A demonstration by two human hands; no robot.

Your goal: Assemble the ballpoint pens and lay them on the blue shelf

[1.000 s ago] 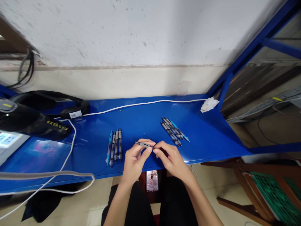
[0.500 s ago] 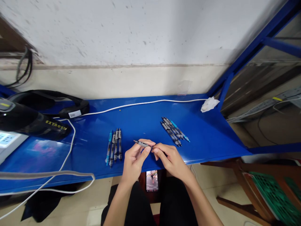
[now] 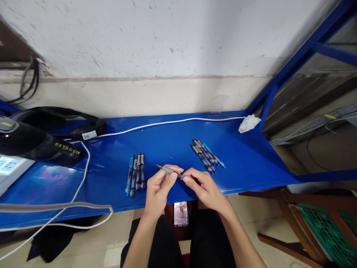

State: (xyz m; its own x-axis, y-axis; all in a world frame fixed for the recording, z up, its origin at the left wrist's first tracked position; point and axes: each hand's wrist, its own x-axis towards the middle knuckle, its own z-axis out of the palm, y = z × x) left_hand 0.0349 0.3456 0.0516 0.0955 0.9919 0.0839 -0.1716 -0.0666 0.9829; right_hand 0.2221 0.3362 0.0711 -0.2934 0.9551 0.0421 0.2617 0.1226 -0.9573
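Note:
My left hand (image 3: 157, 189) is closed around a grey and black ballpoint pen (image 3: 167, 169), held just above the table's front part. The pen's pointed end juts out to the upper left. At its other end, my right hand (image 3: 205, 187) pinches the pen between thumb and fingers; those fingers hide that tip. To the left of my hands, a row of several pens (image 3: 137, 173) lies side by side, one with a light blue grip. Farther right, a second group of pens (image 3: 203, 158) lies slanted, again with a light blue one at its edge.
The pens lie on a blue table (image 3: 167, 141) against a wall. A white cable (image 3: 156, 123) runs along its back to a crumpled white tissue (image 3: 249, 123). At left are a black EXTRORD case (image 3: 44, 143) and a power strip (image 3: 11, 169). A phone (image 3: 180, 214) sits below the edge.
The pen has turned in my left hand, so its clip no longer faces up, and it pokes out a little farther to the upper left. Both hands stay nearly in place.

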